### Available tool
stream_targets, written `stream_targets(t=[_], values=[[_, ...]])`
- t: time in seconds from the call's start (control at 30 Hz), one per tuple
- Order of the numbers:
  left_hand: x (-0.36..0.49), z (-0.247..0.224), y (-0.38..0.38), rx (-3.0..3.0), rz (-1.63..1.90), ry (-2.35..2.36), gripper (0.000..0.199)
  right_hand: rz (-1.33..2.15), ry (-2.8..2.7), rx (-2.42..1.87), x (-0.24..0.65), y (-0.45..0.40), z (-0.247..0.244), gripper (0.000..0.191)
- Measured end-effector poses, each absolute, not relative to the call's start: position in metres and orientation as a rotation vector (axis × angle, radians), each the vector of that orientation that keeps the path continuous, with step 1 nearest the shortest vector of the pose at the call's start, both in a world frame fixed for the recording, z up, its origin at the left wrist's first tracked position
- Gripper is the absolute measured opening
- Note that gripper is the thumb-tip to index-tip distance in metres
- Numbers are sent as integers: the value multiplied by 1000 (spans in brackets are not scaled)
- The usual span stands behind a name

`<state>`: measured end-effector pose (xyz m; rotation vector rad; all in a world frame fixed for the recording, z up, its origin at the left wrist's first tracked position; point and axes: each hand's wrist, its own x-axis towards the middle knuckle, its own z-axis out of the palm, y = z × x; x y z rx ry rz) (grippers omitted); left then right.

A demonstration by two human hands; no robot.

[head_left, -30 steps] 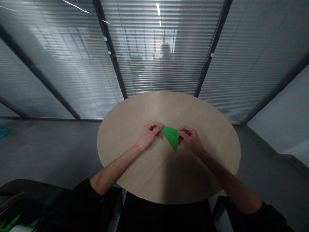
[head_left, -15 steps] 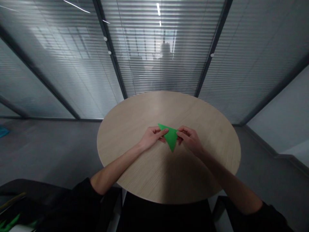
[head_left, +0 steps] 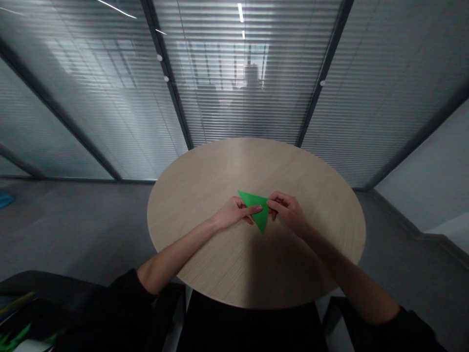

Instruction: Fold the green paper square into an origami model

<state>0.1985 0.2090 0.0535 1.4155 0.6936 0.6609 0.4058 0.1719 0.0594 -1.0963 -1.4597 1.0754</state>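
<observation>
Left hand (head_left: 234, 213) has slid further over the green paper triangle (head_left: 258, 209), apparently clamping it; right hand (head_left: 287, 210) pinches its right corner, both 2 hands together mid round wooden table (head_left: 256, 156).

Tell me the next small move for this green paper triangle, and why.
Probably fold the triangle's free lower corner upward: the left hand and right hand both grip near its upper edge, and neither touches that corner.

Right corner of the green paper triangle (head_left: 256, 208) hidden behind the right hand (head_left: 287, 211). Beyond the slatted glass partition (head_left: 220, 98), a person (head_left: 251, 88) blurred, head pixelated. At the left edge, a teal object (head_left: 5, 199) cut off; at the bottom-left corner, a green item (head_left: 10, 336) cut off, too unclear to name.
</observation>
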Motion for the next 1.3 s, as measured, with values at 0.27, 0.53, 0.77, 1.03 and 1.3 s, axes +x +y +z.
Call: stream_targets(t=[0.27, 0.53, 0.77, 1.03, 1.3], values=[[196, 53, 212, 1450, 637, 777, 30, 1074, -1412, -1109, 407, 174, 57, 22], [194, 57, 211, 1488, 591, 844, 32, 1051, -1365, -1126, 406, 174, 56, 23], [196, 54, 212, 1474, 601, 800, 31, 1040, -1349, -1138, 405, 174, 58, 24], [198, 52, 209, 1446, 607, 653, 39, 1003, -1332, -1145, 404, 174, 58, 24], [199, 50, 206, 1494, 474, 750, 38, 992, -1345, -1151, 405, 175, 55, 24]])
